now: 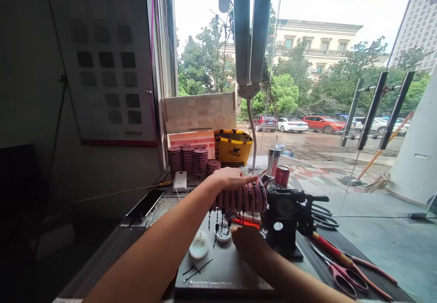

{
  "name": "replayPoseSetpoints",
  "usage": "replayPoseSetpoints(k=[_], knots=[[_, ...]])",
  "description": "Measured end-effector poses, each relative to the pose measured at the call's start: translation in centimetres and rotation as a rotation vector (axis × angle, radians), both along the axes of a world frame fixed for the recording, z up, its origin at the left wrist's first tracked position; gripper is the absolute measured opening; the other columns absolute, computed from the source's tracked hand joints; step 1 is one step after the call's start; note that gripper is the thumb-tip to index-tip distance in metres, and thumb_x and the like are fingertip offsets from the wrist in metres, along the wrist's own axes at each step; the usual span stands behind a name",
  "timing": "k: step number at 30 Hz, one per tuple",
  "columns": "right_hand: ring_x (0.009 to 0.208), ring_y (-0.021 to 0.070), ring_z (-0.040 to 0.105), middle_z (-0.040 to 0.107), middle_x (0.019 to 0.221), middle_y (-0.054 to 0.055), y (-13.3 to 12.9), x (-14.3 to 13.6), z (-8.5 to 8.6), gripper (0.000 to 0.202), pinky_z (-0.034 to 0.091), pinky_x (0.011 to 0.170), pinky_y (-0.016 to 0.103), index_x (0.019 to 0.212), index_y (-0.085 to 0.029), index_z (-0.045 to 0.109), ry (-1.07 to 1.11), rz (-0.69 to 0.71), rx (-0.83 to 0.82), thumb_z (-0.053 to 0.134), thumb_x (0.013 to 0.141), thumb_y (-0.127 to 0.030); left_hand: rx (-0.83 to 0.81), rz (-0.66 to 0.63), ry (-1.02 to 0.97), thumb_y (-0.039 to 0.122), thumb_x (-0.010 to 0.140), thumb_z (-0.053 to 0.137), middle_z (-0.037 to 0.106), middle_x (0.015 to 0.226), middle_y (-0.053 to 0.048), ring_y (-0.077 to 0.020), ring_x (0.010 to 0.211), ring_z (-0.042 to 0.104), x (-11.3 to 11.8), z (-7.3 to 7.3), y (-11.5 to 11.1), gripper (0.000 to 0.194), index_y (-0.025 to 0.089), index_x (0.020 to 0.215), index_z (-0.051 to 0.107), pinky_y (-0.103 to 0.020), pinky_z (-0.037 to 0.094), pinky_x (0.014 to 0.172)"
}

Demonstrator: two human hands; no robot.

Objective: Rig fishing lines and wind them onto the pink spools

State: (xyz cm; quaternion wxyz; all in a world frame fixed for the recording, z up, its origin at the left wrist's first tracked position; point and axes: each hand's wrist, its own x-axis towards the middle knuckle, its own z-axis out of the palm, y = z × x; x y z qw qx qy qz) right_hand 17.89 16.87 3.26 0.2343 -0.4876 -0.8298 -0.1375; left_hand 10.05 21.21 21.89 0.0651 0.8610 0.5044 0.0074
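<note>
A row of pink disc-like spools (243, 199) lies on its side, with dark beaded strands hanging below it. Across the top of this row rests my left hand (231, 178), palm down, fingers stretched to the right. My right hand (250, 241) is low under the spools, in shadow and curled closed; whatever is in its fingers, if anything, is hidden. Just left of it stands a small white bowl of silvery beads (224, 233). Joined to the row's right end is a black machine or stand (285, 218). Something red (246, 223) shows between the hands.
Pink spool stacks (187, 159) and a yellow bag (233, 148) stand behind. A white lidded dish (198, 245) and thin dark sticks (198, 269) lie in front. Right are pink-handled scissors (346, 278), pliers (362, 266) and a red can (282, 175). A two-panel lamp (251, 38) rises behind.
</note>
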Motion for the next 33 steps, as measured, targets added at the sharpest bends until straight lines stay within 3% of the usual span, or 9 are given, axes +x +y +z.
replayPoseSetpoints(k=[2,5,7,9,11,16,27,33], knots=[[0.036,0.0154,0.053,0.059,0.043,0.003,-2.3,1.1,1.5,0.021,0.027,0.035,0.021,0.057,-0.013,0.059,-0.028,0.016,-0.047,0.050,0.052,0.006,-0.031,0.013,0.007,0.080,0.060,0.010,0.062,0.103,-0.011,-0.0261,0.087,0.058,0.4,0.1,0.3,0.084,0.020,0.095,0.058,-0.033,0.043,0.069],[0.041,0.0118,0.053,0.059,0.047,-0.002,-5.9,4.2,5.5,0.014,0.032,0.039,0.020,0.064,-0.016,0.058,0.043,0.082,-0.126,0.050,0.061,-0.004,-0.050,0.034,0.002,0.083,0.056,0.010,0.060,0.107,-0.013,-0.0290,0.091,0.057,0.8,-0.1,0.7,0.090,0.020,0.098,0.058,-0.036,0.043,0.073],[0.053,0.0112,0.056,0.061,0.059,-0.001,-7.2,6.5,9.0,0.011,0.039,0.047,0.018,0.074,-0.018,0.057,0.424,0.168,-0.357,0.047,0.077,-0.022,-0.046,0.051,-0.005,0.084,0.053,0.010,0.059,0.111,-0.013,-0.0307,0.094,0.055,0.8,-0.2,0.9,0.092,0.021,0.100,0.057,-0.039,0.041,0.076],[0.059,0.0117,0.055,0.060,0.064,0.000,-7.1,8.5,12.0,0.019,0.042,0.053,0.020,0.074,-0.017,0.057,0.794,0.218,-0.472,0.049,0.078,-0.034,-0.041,0.058,-0.007,0.085,0.051,0.010,0.058,0.112,-0.012,-0.0310,0.096,0.054,0.8,-0.3,0.9,0.092,0.022,0.100,0.056,-0.041,0.040,0.079],[0.058,0.0104,0.051,0.055,0.061,-0.001,-6.1,9.5,13.6,0.020,0.041,0.054,0.020,0.072,-0.015,0.058,1.001,0.251,-0.523,0.056,0.072,-0.036,-0.038,0.063,-0.004,0.085,0.051,0.009,0.059,0.111,-0.011,-0.0305,0.095,0.055,0.8,-0.3,0.9,0.091,0.023,0.099,0.056,-0.042,0.040,0.080],[0.060,0.0097,0.046,0.053,0.065,0.000,-4.0,9.5,12.9,0.024,0.039,0.057,0.021,0.073,-0.014,0.059,1.081,0.299,-0.580,0.061,0.068,-0.038,-0.032,0.065,0.002,0.085,0.052,0.009,0.061,0.108,-0.011,-0.0305,0.095,0.055,0.7,-0.1,0.7,0.089,0.023,0.094,0.057,-0.044,0.039,0.082],[0.067,0.0145,0.051,0.055,0.071,0.003,-3.4,9.4,11.7,0.025,0.042,0.062,0.027,0.073,-0.014,0.058,1.000,0.264,-0.565,0.058,0.069,-0.039,-0.066,0.051,-0.033,0.083,0.055,0.016,0.057,0.112,-0.014,-0.0337,0.099,0.052,0.8,-0.3,1.2,0.085,0.020,0.097,0.056,-0.048,0.037,0.083],[0.070,0.0141,0.049,0.052,0.072,0.002,-2.2,10.0,12.9,0.021,0.042,0.064,0.025,0.071,-0.015,0.058,0.754,0.321,-0.524,0.055,0.071,-0.036,-0.286,0.020,-0.063,0.081,0.058,0.022,0.062,0.105,-0.013,-0.0295,0.097,0.055,0.9,0.3,2.1,0.080,0.017,0.087,0.061,-0.037,0.043,0.082]])
